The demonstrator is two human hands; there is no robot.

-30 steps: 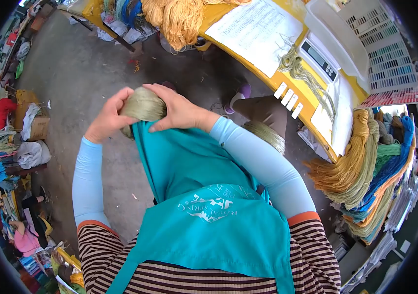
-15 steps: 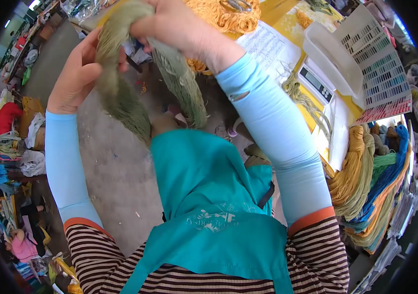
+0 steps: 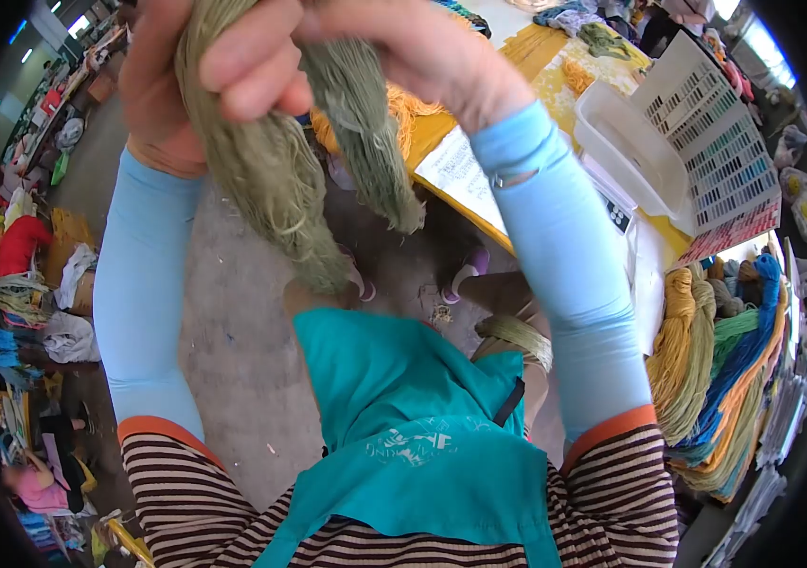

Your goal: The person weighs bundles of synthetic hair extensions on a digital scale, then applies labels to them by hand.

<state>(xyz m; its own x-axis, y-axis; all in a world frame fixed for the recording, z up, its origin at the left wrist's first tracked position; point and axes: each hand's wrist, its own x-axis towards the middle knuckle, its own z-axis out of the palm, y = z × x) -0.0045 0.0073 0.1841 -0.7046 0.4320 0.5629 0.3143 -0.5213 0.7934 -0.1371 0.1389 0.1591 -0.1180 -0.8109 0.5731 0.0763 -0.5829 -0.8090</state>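
A long olive-green hank of yarn [image 3: 271, 180] hangs in front of me at the top of the view, in two thick strands with frayed lower ends. My left hand [image 3: 159, 90] is closed round the left strand, high up. Beside it, my right hand [image 3: 422, 52] is closed at the upper part of the same hank, slightly blurred. The top of the hank and parts of both hands are cut off by the frame's upper edge. Over my thigh lies another pale green hank [image 3: 514, 339].
On the yellow table [image 3: 526, 47] at right are orange yarn [image 3: 411, 112], a printed sheet [image 3: 460, 175], a scale [image 3: 616, 213], a clear plastic tray [image 3: 635, 151] and a colour card [image 3: 711, 142]. Coloured hanks [image 3: 725, 350] hang below. A person in red [image 3: 20, 237] is far left.
Both hands have come nearer the camera and risen with the hank, which has swung slightly right. My view has shifted, and more floor and the hank on my thigh show.
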